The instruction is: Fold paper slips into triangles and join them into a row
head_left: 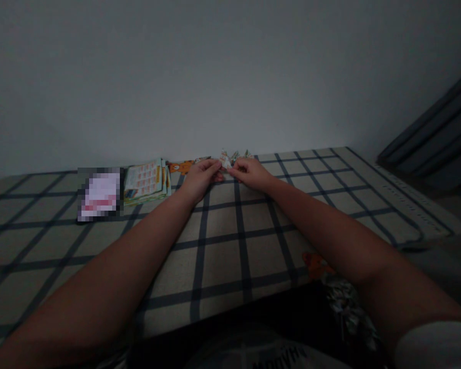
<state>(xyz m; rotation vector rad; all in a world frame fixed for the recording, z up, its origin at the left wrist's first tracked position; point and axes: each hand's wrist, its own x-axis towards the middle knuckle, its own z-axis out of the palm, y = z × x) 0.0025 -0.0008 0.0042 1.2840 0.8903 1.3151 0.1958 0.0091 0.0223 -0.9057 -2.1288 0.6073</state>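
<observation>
My left hand [204,177] and my right hand [250,172] meet near the far edge of the checked cloth, fingertips almost touching. Both are closed in a pinch. A small pale bit shows at the right fingertips; its kind is too small and dim to tell. Just behind the hands, against the wall, lie crumpled or folded pieces of white paper with green and orange print [234,156]. An orange cartoon figure on the cloth [180,167] shows beside my left hand.
A stack of printed booklets or sheets [144,182] lies to the left, next to a blurred-out phone-like object [102,195]. The cloth [223,256] runs up to a plain wall [230,77]. A patterned bundle [348,305] lies by my right forearm. Dark ridged panels [438,128] stand at right.
</observation>
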